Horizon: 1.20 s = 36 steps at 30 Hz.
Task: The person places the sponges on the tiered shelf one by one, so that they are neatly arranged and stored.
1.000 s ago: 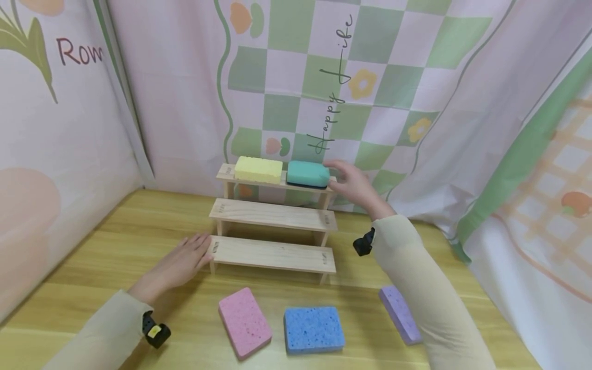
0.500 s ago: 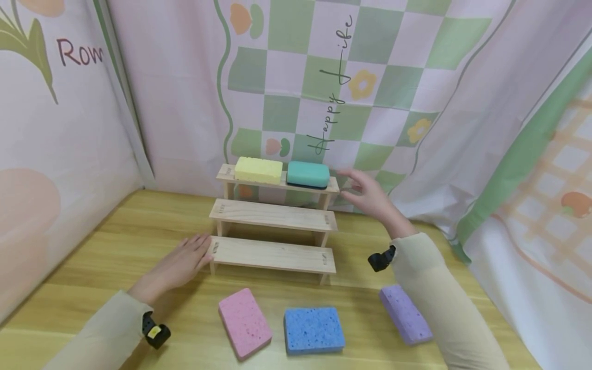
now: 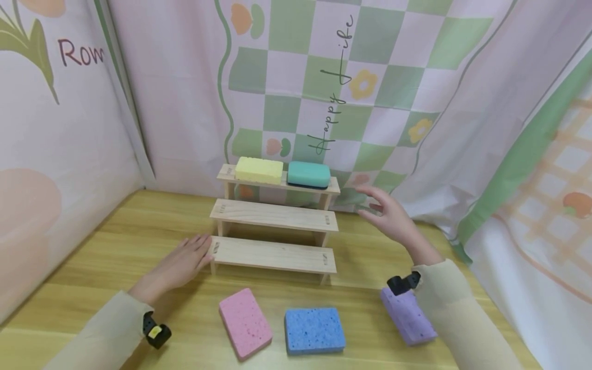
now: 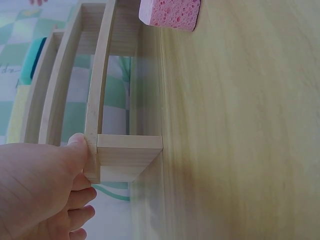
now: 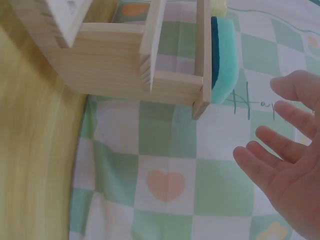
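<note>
A three-step wooden stand (image 3: 273, 213) stands on the table. My left hand (image 3: 178, 262) holds the left end of its lowest step, thumb over the board and fingers bent past its end in the left wrist view. On the top step a yellow sponge (image 3: 259, 170) lies to the left of a teal sponge (image 3: 309, 174) with a dark underside. My right hand (image 3: 388, 216) hovers to the right of the stand, fingers spread and slightly bent, holding nothing. In the right wrist view it is apart from the teal sponge (image 5: 225, 60).
In front of the stand lie a pink sponge (image 3: 245, 322) and a blue sponge (image 3: 314, 330). A purple sponge (image 3: 407, 316) lies at the right, partly under my right sleeve in the head view. Patterned cloth (image 3: 296, 77) hangs behind the wooden table (image 3: 148, 221).
My right hand has let go of the teal sponge and drawn back to the right and toward me. The left hand stays at the stand; the sponges have not moved.
</note>
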Tool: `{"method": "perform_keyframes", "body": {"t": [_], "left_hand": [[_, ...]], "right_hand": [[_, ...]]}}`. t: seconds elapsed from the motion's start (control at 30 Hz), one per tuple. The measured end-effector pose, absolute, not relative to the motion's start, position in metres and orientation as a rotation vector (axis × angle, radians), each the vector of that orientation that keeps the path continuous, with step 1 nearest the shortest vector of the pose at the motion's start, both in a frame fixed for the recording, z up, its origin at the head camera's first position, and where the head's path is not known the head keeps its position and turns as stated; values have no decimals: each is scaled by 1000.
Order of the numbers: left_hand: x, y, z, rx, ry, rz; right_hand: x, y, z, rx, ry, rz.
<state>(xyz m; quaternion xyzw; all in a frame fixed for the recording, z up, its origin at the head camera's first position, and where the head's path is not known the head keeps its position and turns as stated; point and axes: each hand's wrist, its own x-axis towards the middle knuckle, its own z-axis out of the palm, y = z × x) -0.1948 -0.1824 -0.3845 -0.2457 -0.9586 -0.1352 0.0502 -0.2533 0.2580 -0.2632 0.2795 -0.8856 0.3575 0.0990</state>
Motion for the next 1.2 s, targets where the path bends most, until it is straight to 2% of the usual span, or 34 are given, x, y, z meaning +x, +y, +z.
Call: {"method": "perform_keyframes", "body": {"t": [0.4,1.2], "left_hand": [[-193,-181,-383,-753,-2918,-422],[-192,-180,-379,-750,-2923,-424]], "right_hand": [[-225,281,-286,723,-2686,1045],[-190,327,-333,652,-2794,983]]}}
